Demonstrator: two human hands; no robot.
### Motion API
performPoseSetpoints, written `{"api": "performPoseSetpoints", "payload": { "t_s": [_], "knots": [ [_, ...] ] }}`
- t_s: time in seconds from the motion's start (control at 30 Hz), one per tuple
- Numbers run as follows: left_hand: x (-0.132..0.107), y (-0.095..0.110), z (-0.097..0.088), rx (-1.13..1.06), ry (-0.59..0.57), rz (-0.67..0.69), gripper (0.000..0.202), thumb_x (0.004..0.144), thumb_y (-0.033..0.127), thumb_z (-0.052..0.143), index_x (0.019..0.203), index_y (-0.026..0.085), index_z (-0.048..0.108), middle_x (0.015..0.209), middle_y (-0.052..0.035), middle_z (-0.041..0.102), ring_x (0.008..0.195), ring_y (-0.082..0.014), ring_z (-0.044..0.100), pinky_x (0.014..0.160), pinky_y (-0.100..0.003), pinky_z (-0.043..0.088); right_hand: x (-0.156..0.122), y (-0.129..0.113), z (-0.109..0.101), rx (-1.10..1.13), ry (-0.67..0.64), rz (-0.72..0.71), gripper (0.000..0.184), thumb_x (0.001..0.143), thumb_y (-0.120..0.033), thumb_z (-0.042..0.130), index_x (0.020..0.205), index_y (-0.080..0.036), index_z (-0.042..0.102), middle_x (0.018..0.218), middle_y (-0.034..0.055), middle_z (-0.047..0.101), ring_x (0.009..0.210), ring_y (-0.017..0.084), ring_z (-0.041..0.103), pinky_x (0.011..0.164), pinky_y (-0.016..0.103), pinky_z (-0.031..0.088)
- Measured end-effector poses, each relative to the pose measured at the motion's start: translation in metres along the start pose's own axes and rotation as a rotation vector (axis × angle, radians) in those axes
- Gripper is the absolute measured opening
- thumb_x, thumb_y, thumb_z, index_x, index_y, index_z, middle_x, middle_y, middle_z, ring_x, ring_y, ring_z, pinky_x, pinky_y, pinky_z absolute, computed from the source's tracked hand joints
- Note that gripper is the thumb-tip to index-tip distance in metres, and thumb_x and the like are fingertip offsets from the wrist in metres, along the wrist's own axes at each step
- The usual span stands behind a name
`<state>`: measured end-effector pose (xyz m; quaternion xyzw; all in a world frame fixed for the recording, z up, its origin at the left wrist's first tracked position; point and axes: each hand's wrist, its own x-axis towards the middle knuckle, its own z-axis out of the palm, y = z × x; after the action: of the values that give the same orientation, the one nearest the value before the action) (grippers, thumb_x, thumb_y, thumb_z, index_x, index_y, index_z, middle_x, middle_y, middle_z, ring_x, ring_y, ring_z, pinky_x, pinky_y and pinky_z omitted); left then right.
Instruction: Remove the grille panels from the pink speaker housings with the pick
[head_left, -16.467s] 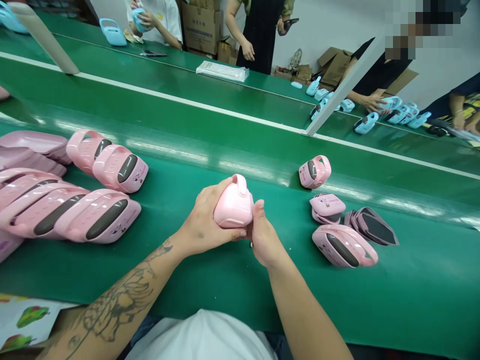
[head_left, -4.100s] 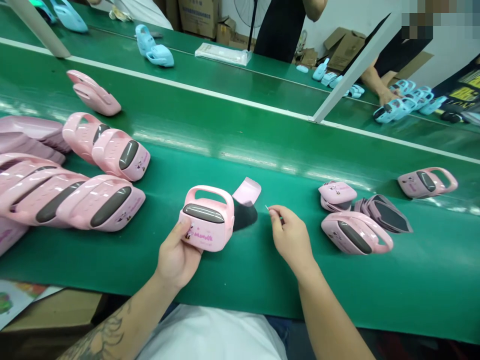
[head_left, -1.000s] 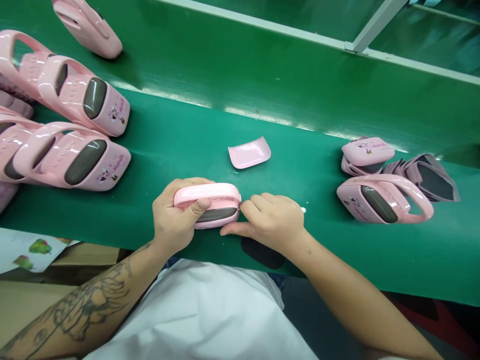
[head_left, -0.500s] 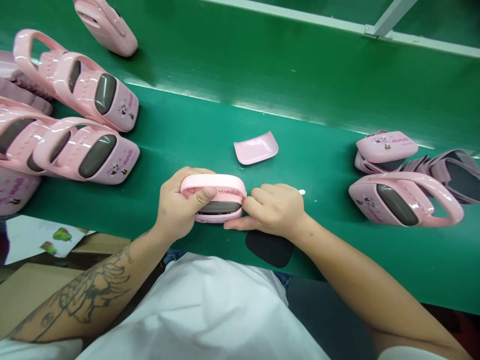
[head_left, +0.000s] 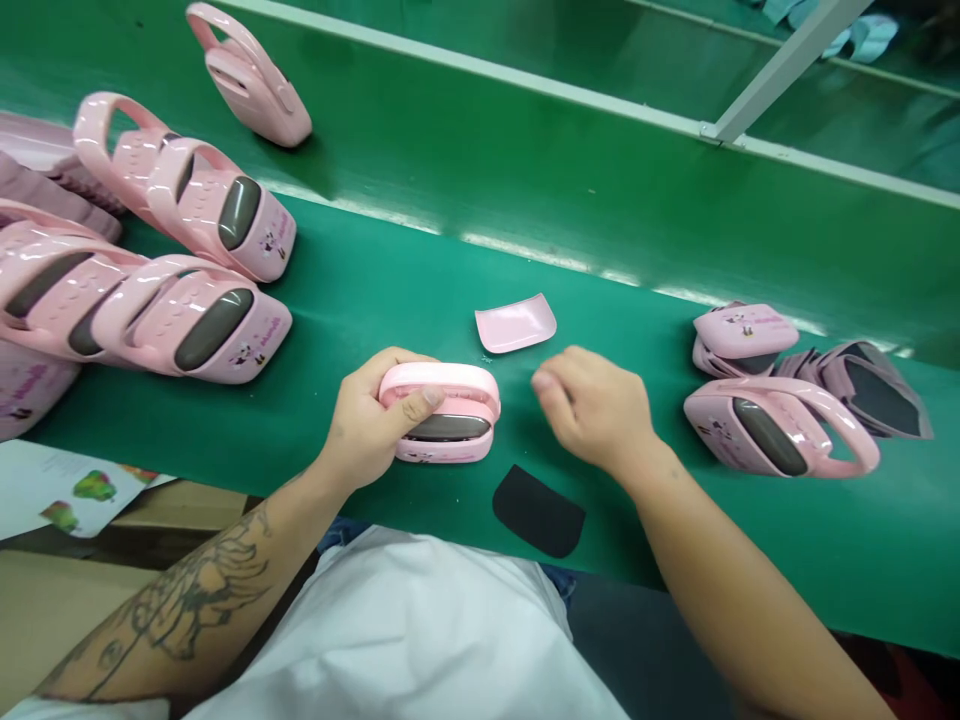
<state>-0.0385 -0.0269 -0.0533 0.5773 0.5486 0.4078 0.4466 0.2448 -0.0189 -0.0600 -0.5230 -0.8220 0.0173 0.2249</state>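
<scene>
With only the left hand's [head_left: 367, 420] fingers closed round the glossy pink plastic handled case [head_left: 450, 428] over the green table [head_left: 375, 265], its smooth shell could slip if the thumb eases; the right hand [head_left: 600, 408] curls nearby, its contents impossible to tell.

On the green desk [head_left: 390, 285] lie a flat black pad [head_left: 538, 511], a shiny pink cover [head_left: 517, 325] (its ends curl up), a bunch of pink cases [head_left: 187, 303] at left and another case [head_left: 769, 437] at right.
</scene>
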Motion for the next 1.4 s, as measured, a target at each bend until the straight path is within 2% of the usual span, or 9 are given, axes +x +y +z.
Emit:
{"api": "performPoseSetpoints", "payload": {
  "t_s": [0.07,0.2,0.33,0.47,0.7,0.9,1.03,1.23,1.4],
  "knots": [
    [0.001,-0.004,0.000,-0.088,-0.004,0.002,0.042,0.085,0.058,0.082,0.104,0.020,0.076,0.107,-0.0093,0.081,0.095,-0.0294,0.074,0.079,-0.038,0.058,0.003,0.018,0.001,-0.036,-0.038,0.187,0.034,0.111,-0.034,0.048,0.099,-0.021,0.077,0.087,0.0072,0.068,0.078,0.022,0.060,0.063,0.034,0.035],
    [0.000,-0.013,0.004,-0.301,0.043,0.059,0.026,0.083,0.041,0.080,0.094,0.022,0.065,0.112,-0.0105,0.077,0.107,-0.0313,0.075,0.090,-0.042,0.059,0.010,0.028,0.005,-0.047,0.003,0.189,0.033,0.106,-0.026,0.052,0.124,-0.015,0.077,0.107,0.0173,0.073,0.097,0.032,0.067,0.082,0.044,0.051],
    [-0.001,-0.010,0.008,-0.250,0.054,0.106,0.020,0.077,0.035,0.076,0.082,0.022,0.062,0.108,-0.0114,0.074,0.106,-0.0323,0.073,0.095,-0.046,0.059,0.012,-0.021,-0.013,0.234,0.081,0.091,0.038,0.113,-0.036,0.050,0.142,-0.021,0.068,0.127,0.0168,0.072,0.116,0.031,0.070,0.098,0.048,0.057],
    [0.005,-0.002,0.007,-0.171,0.028,0.132,0.017,0.077,0.033,0.077,0.076,0.021,0.064,0.106,-0.0111,0.072,0.101,-0.0292,0.071,0.090,-0.043,0.059,0.017,-0.070,-0.027,0.531,-0.142,-0.022,0.052,0.107,-0.051,0.067,0.151,-0.024,0.062,0.121,0.0117,0.071,0.107,0.027,0.071,0.090,0.041,0.062],
    [-0.001,-0.014,0.004,-0.414,-0.127,0.059,0.055,0.091,0.055,0.079,0.133,0.020,0.067,0.133,-0.0191,0.074,0.125,-0.0351,0.073,0.109,-0.050,0.059,0.008,-0.059,0.003,0.563,0.046,0.252,0.032,0.114,-0.045,0.051,0.121,-0.022,0.072,0.103,0.0077,0.073,0.092,0.024,0.070,0.082,0.038,0.057],
    [-0.025,-0.008,0.027,-0.331,-0.039,-0.104,0.108,0.073,0.047,0.100,0.163,0.025,0.044,0.158,-0.0201,0.062,0.140,-0.0394,0.068,0.110,-0.050,0.063,-0.021,-0.064,0.020,0.771,0.217,0.425,0.028,0.111,-0.049,0.057,0.115,-0.024,0.067,0.095,0.0053,0.074,0.082,0.022,0.072,0.070,0.034,0.059],
    [-0.023,0.005,0.029,-0.204,0.053,-0.108,0.097,0.076,0.037,0.095,0.161,0.024,0.050,0.151,-0.0182,0.069,0.126,-0.0374,0.077,0.096,-0.044,0.070,-0.028,-0.070,0.022,0.850,0.155,0.374,0.027,0.109,-0.051,0.059,0.113,-0.025,0.064,0.093,0.0048,0.074,0.081,0.022,0.076,0.069,0.035,0.065],
    [-0.030,0.009,0.022,0.108,0.026,0.021,0.102,0.079,0.042,0.093,0.167,0.024,0.046,0.167,-0.0184,0.058,0.150,-0.0416,0.061,0.116,-0.051,0.061,-0.022,-0.074,-0.009,0.627,0.115,0.232,0.057,0.105,-0.039,0.067,0.158,-0.026,0.050,0.149,0.0172,0.063,0.134,0.032,0.066,0.114,0.055,0.058],
    [-0.037,0.003,0.020,0.255,0.001,0.271,0.100,0.088,0.041,0.088,0.172,0.022,0.035,0.171,-0.0225,0.052,0.156,-0.0412,0.055,0.124,-0.053,0.055,-0.013,-0.085,-0.022,0.573,-0.084,0.306,0.060,0.099,-0.042,0.077,0.153,-0.025,0.057,0.131,0.0146,0.067,0.117,0.030,0.072,0.097,0.047,0.066]
  ]
}}
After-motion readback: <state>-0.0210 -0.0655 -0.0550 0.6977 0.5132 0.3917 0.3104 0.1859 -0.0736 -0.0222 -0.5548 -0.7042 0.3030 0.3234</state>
